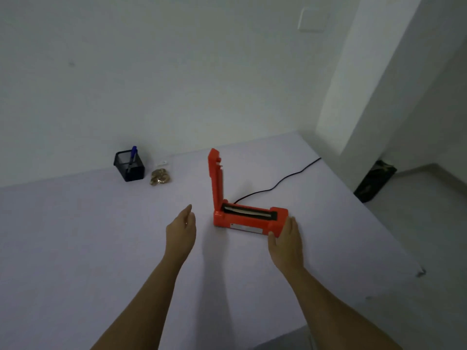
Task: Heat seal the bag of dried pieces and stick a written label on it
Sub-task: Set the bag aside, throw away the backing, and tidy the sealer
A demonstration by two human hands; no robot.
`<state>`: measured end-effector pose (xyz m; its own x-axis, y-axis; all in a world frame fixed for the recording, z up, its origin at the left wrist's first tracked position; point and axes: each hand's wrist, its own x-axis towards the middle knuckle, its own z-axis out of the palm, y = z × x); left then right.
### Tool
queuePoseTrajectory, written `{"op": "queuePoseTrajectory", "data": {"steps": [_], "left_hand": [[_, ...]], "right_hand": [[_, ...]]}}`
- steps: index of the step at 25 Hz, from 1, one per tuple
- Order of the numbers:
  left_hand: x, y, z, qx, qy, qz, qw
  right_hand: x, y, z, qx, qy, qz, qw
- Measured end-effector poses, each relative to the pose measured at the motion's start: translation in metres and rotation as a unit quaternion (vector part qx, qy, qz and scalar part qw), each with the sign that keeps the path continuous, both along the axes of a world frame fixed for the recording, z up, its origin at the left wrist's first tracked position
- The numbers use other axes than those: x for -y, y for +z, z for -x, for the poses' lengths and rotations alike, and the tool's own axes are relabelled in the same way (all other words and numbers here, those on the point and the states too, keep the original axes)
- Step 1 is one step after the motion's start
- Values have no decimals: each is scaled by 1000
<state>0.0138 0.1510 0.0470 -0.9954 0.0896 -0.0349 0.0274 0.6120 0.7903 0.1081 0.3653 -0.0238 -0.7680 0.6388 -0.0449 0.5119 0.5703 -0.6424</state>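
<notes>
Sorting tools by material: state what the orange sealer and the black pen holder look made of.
The orange hinged heat sealer looks like moulded plastic, smooth, matt: even colour, rounded corners. The black square pen holder seems metal mesh, since the blue pen shows through.

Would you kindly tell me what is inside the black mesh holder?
A blue pen stands tilted in the black mesh holder; its dark walls hide anything else at the bottom.
</notes>
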Motion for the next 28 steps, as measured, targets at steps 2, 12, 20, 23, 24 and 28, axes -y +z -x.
{"op": "queuePoseTrajectory", "data": {"steps": [2,12,20,23,24,28], "left_hand": [[-13,-3,21,-3,-16,10,1000],[-48,-30,73,-202,-217,26,955],[-82,-56,73,-295,-382,160,861],[-79,-64,75,-220,-353,78,906],[-78,-65,75,-184,-314,41,931],[-75,-66,75,50,-110,0,993]], "right_hand": [[-26,-14,4,41,-5,10,999],[-32,-53,16,-7,-25,81,996],[-23,-56,11,-60,-79,77,992],[-21,-58,12,-75,-86,72,991],[-22,-59,11,-81,-84,70,991],[-30,-62,13,-97,-74,77,990]]}}
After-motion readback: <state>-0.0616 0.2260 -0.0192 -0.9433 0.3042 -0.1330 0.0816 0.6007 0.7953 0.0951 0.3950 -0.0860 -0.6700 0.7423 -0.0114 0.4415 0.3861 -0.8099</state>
